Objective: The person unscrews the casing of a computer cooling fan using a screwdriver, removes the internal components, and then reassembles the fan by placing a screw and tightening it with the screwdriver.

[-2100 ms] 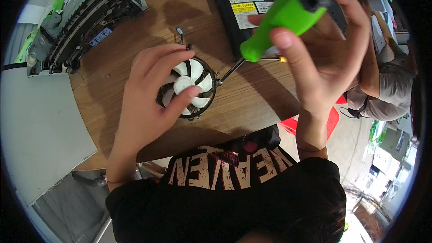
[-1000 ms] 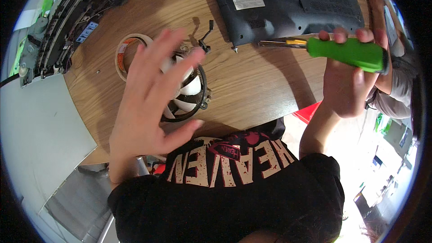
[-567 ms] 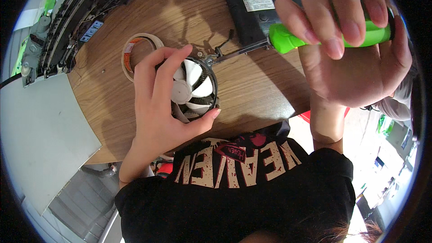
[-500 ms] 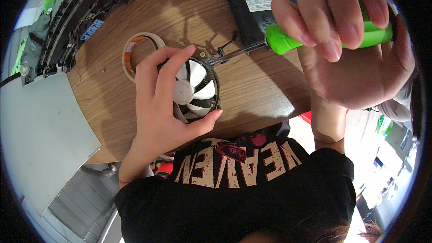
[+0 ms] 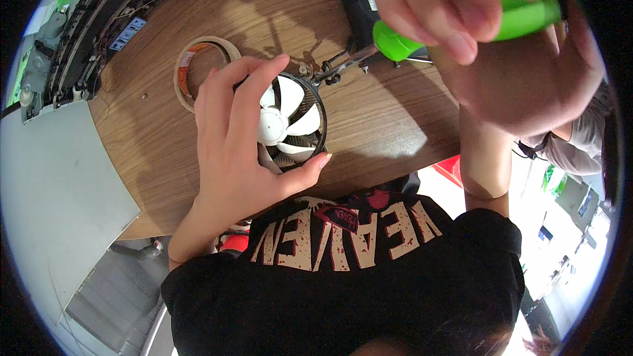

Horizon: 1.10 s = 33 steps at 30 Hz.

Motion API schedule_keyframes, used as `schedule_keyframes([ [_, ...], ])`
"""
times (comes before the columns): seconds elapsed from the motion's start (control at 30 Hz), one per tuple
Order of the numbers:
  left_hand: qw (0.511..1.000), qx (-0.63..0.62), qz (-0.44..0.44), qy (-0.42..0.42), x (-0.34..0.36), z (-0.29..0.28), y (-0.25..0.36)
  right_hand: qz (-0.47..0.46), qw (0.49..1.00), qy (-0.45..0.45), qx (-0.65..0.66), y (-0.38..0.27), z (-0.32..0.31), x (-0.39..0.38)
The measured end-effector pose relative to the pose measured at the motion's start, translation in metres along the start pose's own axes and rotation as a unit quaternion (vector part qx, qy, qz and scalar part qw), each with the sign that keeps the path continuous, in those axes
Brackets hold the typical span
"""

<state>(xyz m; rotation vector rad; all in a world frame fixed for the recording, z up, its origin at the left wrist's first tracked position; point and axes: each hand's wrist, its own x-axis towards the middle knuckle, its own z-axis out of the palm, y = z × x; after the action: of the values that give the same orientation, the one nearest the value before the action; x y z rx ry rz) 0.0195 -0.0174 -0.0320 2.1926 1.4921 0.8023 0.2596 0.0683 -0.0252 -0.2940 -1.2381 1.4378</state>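
A round cooling fan [image 5: 271, 125] with white blades and a black rim lies by the wooden table's near edge. My left hand [image 5: 227, 132] is closed around its left side, with the thumb at the near rim and fingers at the far rim. My right hand [image 5: 521, 89], partly blurred, grips the green handle of a screwdriver [image 5: 397, 43]. Its metal shaft slants down to the left, with the tip at the fan's far right rim. Beside the tip sits a small dark metal clip [image 5: 331, 74]; exactly where the tip touches is too small to tell.
Left of the fan lies a tape roll [image 5: 180, 80]. A black device [image 5: 353, 10] with labels stands at the far right of the table. An opened machine part [image 5: 72, 46] fills the far left, near a pale panel [image 5: 72, 165]. Small screws [image 5: 366, 70] lie right of the clip.
My right hand and the screwdriver handle have shifted left and away from me. The fan blades stand at a different angle. My left hand keeps its hold, and the whole view has shifted slightly.
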Motion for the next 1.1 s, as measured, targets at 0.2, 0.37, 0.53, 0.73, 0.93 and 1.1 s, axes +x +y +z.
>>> schedule_keyframes([
  [0.2, 0.999, 0.029, 0.023, -0.01, -0.002, -0.001, 0.0, 0.031, 0.984, -0.161, 0.072, 0.009, 0.02, 0.047],
  [0.37, 1.0, -0.018, 0.013, 0.003, 0.0, 0.002, 0.0, 0.079, 0.883, -0.399, 0.235, 0.018, 0.043, 0.098],
  [0.53, 0.999, -0.03, -0.009, -0.015, -0.005, 0.001, -0.001, 0.273, 0.817, -0.448, 0.239, 0.031, 0.08, 0.105],
  [0.73, 0.999, 0.013, 0.016, -0.038, -0.006, -0.006, 0.0, 0.185, 0.952, -0.236, 0.055, 0.013, 0.094, 0.08],
  [0.93, 0.999, 0.015, 0.021, -0.02, -0.011, -0.014, -0.003, 0.108, 0.974, -0.196, 0.033, 0.0, 0.087, 0.062],
  [1.1, 0.974, -0.222, 0.017, 0.039, -0.004, -0.032, -0.028, 0.058, 0.977, -0.205, -0.012, -0.008, 0.088, 0.06],
])
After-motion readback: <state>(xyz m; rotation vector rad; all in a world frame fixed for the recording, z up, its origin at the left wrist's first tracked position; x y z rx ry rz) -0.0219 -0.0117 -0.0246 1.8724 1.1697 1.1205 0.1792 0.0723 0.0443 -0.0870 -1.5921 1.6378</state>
